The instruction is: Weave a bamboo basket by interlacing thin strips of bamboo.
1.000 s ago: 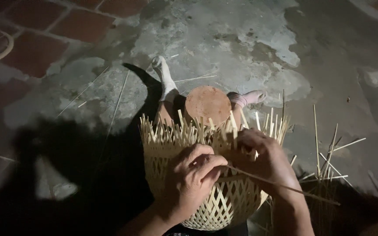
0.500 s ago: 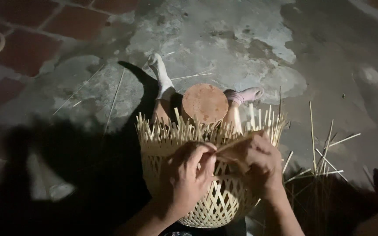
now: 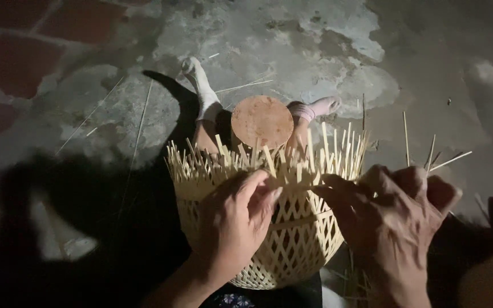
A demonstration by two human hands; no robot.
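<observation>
Pale matt bamboo-strip basket (image 3: 281,228), open woven lattice; rough, patchy concrete floor (image 3: 326,51).

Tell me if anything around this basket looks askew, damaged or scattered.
The basket has a ragged rim: its upright strips stick up at uneven heights and angles. Loose strips lie scattered on the patchy, worn concrete floor. Both hands, left and right, pinch a strip at the rim. No breakage shows.

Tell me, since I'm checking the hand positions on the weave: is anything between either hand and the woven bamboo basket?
Nothing visible. The left hand rests against the basket wall, fingertips at the rim, and the right hand pinches a thin strip at the same rim.
</observation>
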